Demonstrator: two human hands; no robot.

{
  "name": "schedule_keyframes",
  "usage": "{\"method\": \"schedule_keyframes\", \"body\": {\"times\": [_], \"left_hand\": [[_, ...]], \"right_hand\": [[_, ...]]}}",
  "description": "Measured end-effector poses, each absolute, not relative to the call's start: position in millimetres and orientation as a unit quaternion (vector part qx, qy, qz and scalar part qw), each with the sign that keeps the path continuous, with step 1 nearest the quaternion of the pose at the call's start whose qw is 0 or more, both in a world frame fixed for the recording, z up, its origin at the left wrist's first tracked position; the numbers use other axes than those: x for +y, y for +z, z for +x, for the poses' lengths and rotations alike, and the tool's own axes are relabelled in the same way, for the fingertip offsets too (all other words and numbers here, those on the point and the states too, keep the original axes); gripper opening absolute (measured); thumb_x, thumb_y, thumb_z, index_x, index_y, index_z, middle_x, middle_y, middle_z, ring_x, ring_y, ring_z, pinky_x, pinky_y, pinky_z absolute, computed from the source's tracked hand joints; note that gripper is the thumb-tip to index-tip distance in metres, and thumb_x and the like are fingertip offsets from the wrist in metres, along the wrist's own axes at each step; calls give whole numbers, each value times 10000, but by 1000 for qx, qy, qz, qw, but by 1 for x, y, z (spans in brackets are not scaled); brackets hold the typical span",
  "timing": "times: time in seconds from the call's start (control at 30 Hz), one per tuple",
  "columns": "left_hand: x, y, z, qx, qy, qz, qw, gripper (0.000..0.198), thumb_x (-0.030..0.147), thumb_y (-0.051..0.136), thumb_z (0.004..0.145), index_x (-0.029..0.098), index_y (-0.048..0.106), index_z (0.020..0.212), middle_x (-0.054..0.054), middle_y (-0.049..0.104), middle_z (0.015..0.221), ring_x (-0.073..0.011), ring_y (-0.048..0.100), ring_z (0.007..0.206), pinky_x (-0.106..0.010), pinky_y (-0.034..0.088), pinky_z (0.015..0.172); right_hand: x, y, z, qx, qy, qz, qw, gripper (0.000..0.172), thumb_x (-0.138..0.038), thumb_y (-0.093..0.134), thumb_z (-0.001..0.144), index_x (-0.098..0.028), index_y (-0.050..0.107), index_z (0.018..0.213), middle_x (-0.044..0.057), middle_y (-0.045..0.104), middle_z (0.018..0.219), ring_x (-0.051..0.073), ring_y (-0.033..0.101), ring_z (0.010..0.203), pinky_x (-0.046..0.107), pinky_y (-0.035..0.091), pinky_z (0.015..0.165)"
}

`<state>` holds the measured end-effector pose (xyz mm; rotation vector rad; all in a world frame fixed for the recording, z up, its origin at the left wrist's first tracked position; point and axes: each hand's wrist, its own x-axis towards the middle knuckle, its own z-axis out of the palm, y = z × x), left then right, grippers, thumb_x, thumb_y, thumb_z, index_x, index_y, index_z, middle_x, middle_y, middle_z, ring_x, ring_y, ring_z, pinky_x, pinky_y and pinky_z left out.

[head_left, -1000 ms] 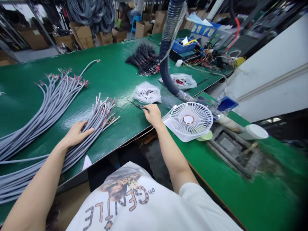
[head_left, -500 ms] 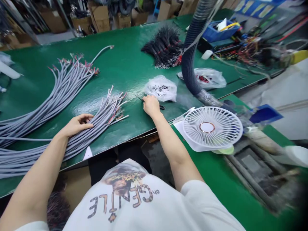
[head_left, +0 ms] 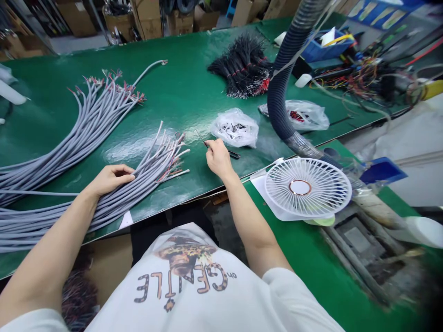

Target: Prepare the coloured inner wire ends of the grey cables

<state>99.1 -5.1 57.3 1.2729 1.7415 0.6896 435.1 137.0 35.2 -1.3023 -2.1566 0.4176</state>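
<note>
My left hand rests on the near bundle of grey cables, its fingers curled and pinching at one cable. Their stripped ends with red and white wires fan out to the right. My right hand is closed on a thin black tweezers-like tool that lies low over the green table. Just beyond that hand sits a clear plastic bag of small black parts.
A second, larger bundle of grey cables lies further left. A bunch of black wires and another plastic bag are behind a ribbed blue hose. A white fan lies flat at the right.
The view has swung left and down. My left hand has curled from lying flat into a pinch on the cables. My right hand has lifted the tool's tip slightly.
</note>
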Motion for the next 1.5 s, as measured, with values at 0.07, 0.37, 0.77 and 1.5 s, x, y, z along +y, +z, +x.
{"method": "schedule_keyframes", "body": {"times": [0.07, 0.37, 0.77, 1.5], "left_hand": [[-7, 55, 101, 690, 261, 535, 411, 442, 521, 730, 644, 148, 723, 881, -57, 736, 843, -195, 649, 736, -293, 519, 717], [-20, 78, 112, 683, 244, 688, 35, 255, 400, 585, 775, 182, 717, 772, -78, 736, 878, -235, 660, 883, -326, 495, 850], [-10, 132, 122, 637, 448, 601, 181, 268, 323, 555, 827, 120, 719, 891, -24, 662, 624, -95, 560, 533, -203, 491, 556], [25, 82, 112, 696, 257, 622, 249, 262, 412, 542, 743, 165, 625, 776, -3, 582, 605, -134, 508, 540, -246, 401, 543]], "right_hand": [[124, 27, 437, -787, 196, -457, 366, 303, -103, 394, 837, -119, 617, 1041, 105, 534, 921, 199, 546, 843, 314, 450, 786], [98, -3, 426, -719, 274, -437, 466, 161, -231, 463, 879, -181, 612, 844, 60, 589, 847, 179, 577, 832, 315, 479, 775], [97, -4, 424, -722, 321, -427, 439, 157, -249, 455, 862, -185, 597, 848, 28, 610, 809, 118, 557, 593, 251, 467, 575], [95, -1, 424, -727, 327, -422, 433, 196, -290, 470, 851, -167, 622, 860, 42, 628, 787, 128, 566, 595, 270, 475, 617]]}}
